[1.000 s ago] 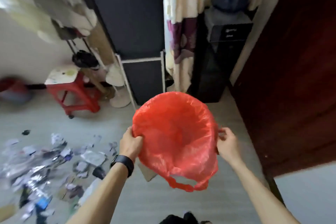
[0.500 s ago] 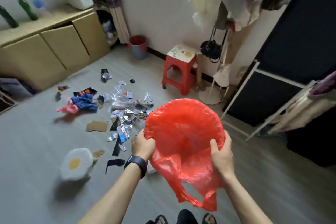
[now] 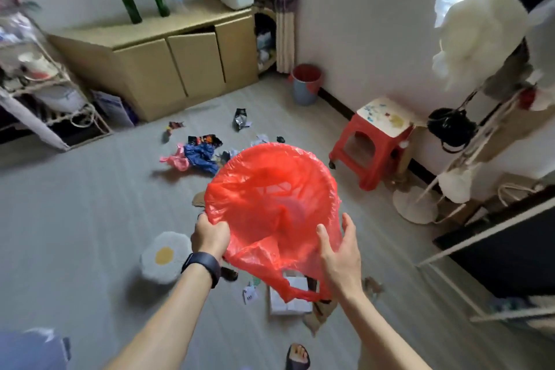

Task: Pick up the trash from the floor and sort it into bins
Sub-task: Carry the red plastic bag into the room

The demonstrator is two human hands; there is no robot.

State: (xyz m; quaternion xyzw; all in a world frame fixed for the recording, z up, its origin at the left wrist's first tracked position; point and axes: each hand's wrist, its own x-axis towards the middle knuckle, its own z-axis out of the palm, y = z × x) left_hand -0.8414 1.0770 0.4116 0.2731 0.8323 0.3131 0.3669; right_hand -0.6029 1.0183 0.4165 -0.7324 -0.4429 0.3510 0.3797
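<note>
A thin, crinkled red bag, mouth spread round, hangs above the floor between the hands. The left hand clutches its edge; the right hand lies flat-fingered against its side. Scattered trash lies beyond.

You see a red bag of thin, glossy, half-clear plastic, creased all over. The 2 green bottles look like shiny glass. The cabinet has a smooth, matt, wood-look face. The red stool is glossy plastic. On your matt grey floor lie a shiny foil wrapper and a fluffy cloth cushion.
</note>
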